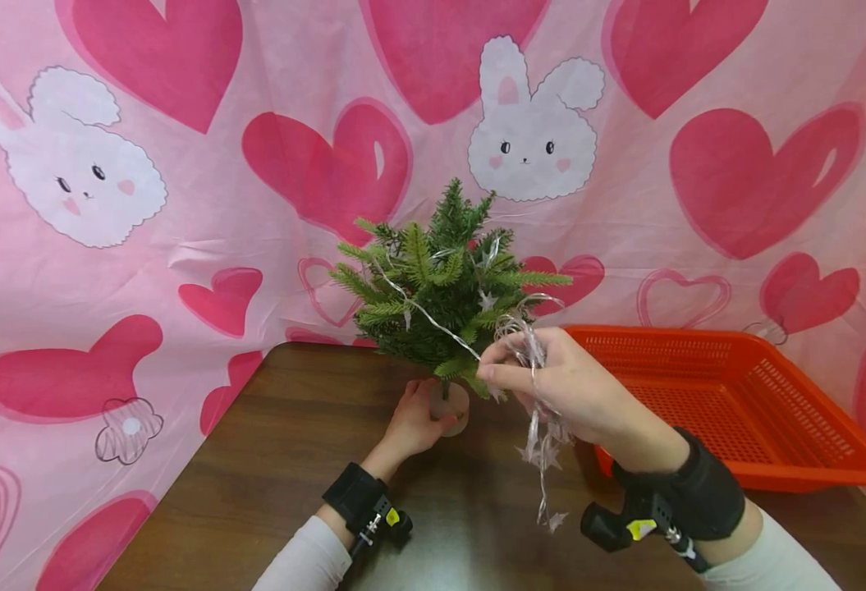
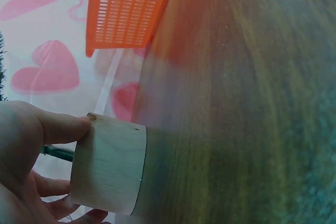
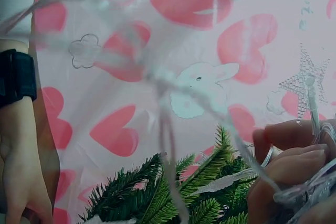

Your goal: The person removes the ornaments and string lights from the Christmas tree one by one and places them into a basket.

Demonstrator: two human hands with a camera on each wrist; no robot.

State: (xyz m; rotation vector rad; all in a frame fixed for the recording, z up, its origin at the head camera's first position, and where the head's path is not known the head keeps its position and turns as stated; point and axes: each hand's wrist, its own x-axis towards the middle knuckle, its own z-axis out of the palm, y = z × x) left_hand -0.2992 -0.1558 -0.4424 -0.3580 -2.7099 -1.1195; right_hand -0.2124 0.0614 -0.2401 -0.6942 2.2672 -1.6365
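Green artificial Christmas tree near the counter's back edge, partly draped with star string lights.
Left hand curls round its wooden base; right hand pinches the strand and a loose bunch beside the branches, left of the orange plastic basket. For what looks like winding, brace the base firmly, loosen tangles first and feed slack gradually, so no branch gets dragged. The left wrist view shows wood grain under the thumb; the right wrist view, one star's textured surface; only the head view takes in the whole tree.
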